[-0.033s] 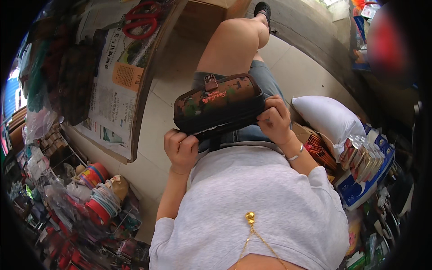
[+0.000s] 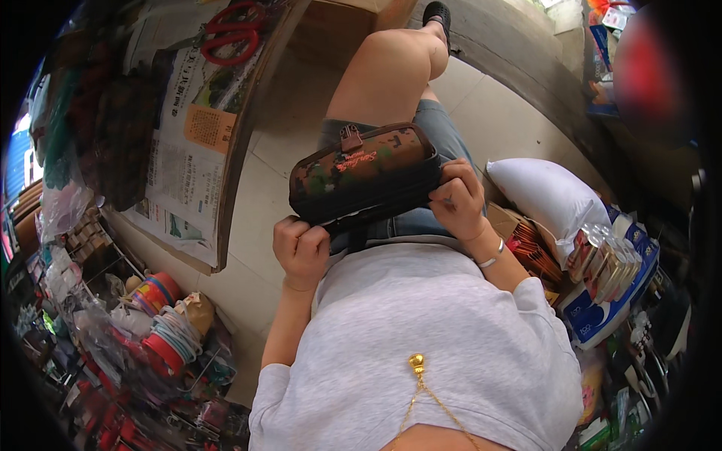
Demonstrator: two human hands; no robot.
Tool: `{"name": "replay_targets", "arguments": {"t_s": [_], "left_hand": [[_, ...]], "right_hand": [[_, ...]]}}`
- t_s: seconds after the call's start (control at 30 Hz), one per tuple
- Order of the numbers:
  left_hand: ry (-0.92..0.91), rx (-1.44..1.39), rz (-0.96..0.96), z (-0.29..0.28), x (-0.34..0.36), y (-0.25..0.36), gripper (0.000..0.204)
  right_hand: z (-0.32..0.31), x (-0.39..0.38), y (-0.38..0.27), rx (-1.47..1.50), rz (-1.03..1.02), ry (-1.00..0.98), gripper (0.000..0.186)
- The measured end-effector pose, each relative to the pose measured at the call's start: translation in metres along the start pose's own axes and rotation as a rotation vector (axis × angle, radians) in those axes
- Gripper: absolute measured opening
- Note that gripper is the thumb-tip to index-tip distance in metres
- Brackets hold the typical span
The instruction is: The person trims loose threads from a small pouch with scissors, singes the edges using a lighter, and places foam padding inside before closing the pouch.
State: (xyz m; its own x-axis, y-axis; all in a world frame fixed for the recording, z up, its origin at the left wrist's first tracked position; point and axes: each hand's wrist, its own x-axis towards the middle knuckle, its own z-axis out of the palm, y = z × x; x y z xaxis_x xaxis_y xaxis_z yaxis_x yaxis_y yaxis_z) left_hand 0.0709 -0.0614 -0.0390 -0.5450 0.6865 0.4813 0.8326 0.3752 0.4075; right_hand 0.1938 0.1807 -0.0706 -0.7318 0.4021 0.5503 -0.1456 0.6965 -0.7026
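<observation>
Basically, we see the biggest thing first: a wooden table (image 2: 244, 128) at upper left, its top covered by newspaper (image 2: 184, 143), edges bent by the lens. Red-handled scissors (image 2: 233, 34) lie at its far end. The tiled floor (image 2: 259, 203) runs between the table and the person's lap.

Next, the white pillow (image 2: 545, 195) on the right, just beside the person's right arm. Below it a blue-and-white carton (image 2: 609, 304) carries a row of small clear-wrapped packs (image 2: 605, 259). Lower left is a cluttered pile of goods; we make out a red tin (image 2: 158, 289) and a coil of pale cord (image 2: 177, 334), the rest too jumbled to tell.

Then the camouflage pouch (image 2: 361, 177): brown-green-red print, black base, zipper pull on its upper left edge. It sits over the lap, in front of the grey shirt, tilted with its right end higher, held between both hands.

Left hand (image 2: 301, 248): clenched into a fist at the pouch's lower left corner, fingers curled on the black edge there. What exactly they pinch is hidden by the knuckles.

Right hand (image 2: 459, 199): grasping the pouch's right end, fingers wrapped over the top, thumb underneath. A thin bracelet (image 2: 492, 259) sits on that wrist.

Smallest: a gold pendant (image 2: 416, 364) hangs on a chain against the shirt.
</observation>
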Motion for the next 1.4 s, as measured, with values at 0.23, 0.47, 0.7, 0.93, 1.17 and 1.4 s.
{"name": "replay_targets", "arguments": {"t_s": [0.23, 0.47, 0.7, 0.93, 1.17, 1.4], "left_hand": [[0.044, -0.059, -0.029, 0.000, 0.005, -0.004, 0.033], [0.062, -0.147, -0.039, -0.004, 0.008, -0.002, 0.038], [0.103, -0.209, -0.061, -0.007, 0.014, -0.001, 0.039], [0.004, -0.267, -0.174, -0.010, 0.020, -0.008, 0.034], [-0.050, -0.448, -0.213, -0.011, 0.022, -0.022, 0.029], [-0.259, -0.606, -0.390, -0.030, 0.030, -0.023, 0.031]], "right_hand": [[0.002, -0.004, 0.003, 0.092, 0.099, 0.019, 0.036], [-0.002, -0.001, 0.001, 0.097, 0.184, 0.018, 0.038], [-0.007, -0.002, -0.006, 0.198, 0.296, 0.002, 0.041], [-0.010, 0.004, -0.003, 0.262, 0.418, -0.081, 0.042], [-0.008, 0.009, -0.003, 0.301, 0.426, -0.056, 0.037], [-0.011, 0.002, 0.000, 0.267, 0.369, -0.051, 0.036]]}}
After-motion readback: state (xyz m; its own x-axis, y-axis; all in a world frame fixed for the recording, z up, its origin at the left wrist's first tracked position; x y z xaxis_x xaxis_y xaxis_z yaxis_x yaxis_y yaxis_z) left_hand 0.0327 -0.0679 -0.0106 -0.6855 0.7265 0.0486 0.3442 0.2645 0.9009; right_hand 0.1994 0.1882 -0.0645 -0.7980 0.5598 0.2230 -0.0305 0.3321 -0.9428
